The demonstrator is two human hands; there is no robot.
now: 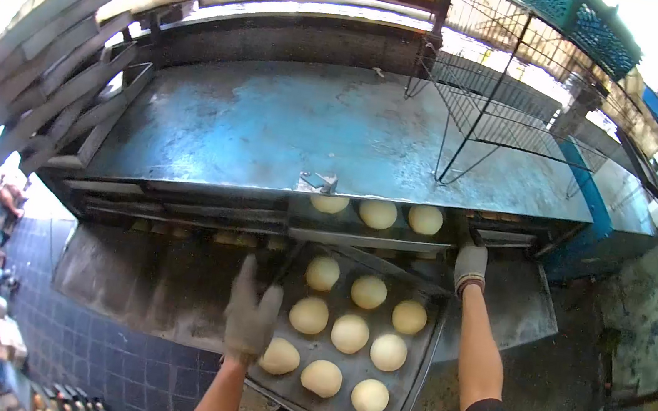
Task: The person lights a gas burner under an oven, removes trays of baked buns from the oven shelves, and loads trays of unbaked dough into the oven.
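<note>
A dark baking tray (413, 385) with several pale round buns (350, 334) on it lies tilted in front of me, its far edge near the oven opening. At its left side is my left hand (251, 312) in a grey work glove, fingers stretched up and thumb apart, somewhat blurred. My right hand (470, 266), also gloved, reaches to the oven opening beside the right end of a second tray (374, 243). Its fingers are mostly hidden, so their grip is unclear. More buns (378, 214) show on that second tray, partly under the oven's top edge.
The metal oven (272, 130) spans the view, with a lowered door (150, 281) below its opening. A wire rack (495, 103) stands on top at right, holding a green crate (573, 21). Stacked metal frames (69, 77) lean at left. Dark floor tiles (112, 368) lie below.
</note>
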